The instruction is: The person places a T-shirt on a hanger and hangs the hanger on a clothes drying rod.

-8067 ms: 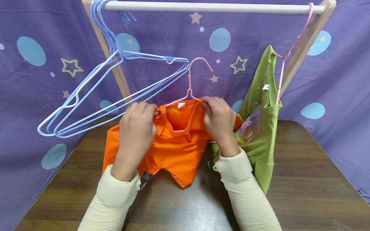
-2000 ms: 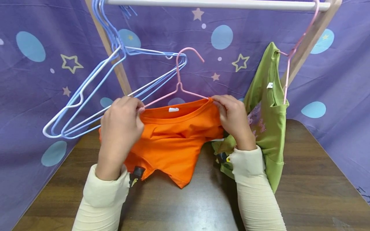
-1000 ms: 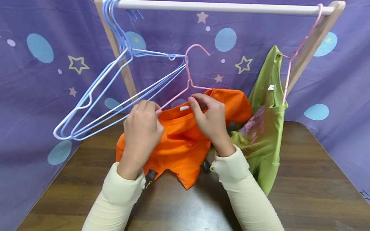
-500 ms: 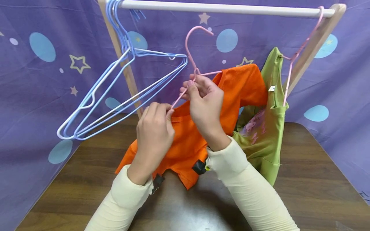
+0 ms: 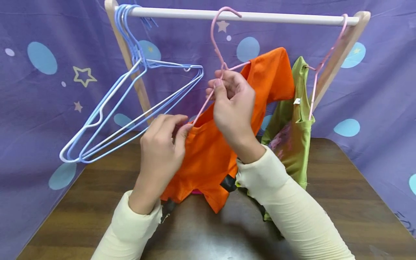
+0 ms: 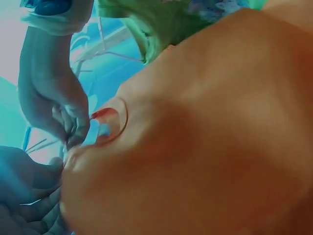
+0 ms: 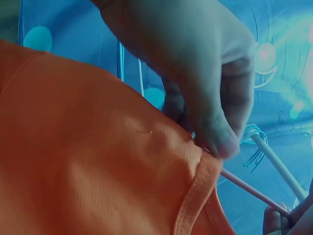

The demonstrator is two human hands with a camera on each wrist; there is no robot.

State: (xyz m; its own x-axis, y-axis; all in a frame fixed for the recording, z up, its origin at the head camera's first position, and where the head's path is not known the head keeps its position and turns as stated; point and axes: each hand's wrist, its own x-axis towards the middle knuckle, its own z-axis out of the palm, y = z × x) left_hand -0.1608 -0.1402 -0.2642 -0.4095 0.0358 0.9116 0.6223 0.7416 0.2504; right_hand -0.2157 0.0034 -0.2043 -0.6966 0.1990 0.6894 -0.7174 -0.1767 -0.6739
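Observation:
An orange T-shirt [image 5: 208, 151] hangs on a pink wire hanger [image 5: 212, 34]. Its shoulder on the right rides on the hanger, higher than the left one. My right hand [image 5: 235, 108] pinches the hanger just below its neck. At the left side of the collar, my left hand [image 5: 160, 148] pinches the shirt where the hanger arm enters it. The right wrist view shows the left thumb [image 7: 222, 139] on the collar edge and the bare hanger arm [image 7: 254, 191] running to the right fingers. Over the white rail [image 5: 276, 18], the hook overlaps it in the head view.
Several blue and white hangers [image 5: 97, 119] hang at the rail's left end. A green garment [image 5: 299, 144] hangs from another pink hanger [image 5: 328, 54] at the right end. Wooden posts [image 5: 342, 61] carry the rail above a brown table [image 5: 344, 202], before a purple cloth [image 5: 390, 90].
The shirt's right shoulder has gone onto the hanger. My right hand has moved from the collar to the hanger, and the hanger has risen to the rail's height.

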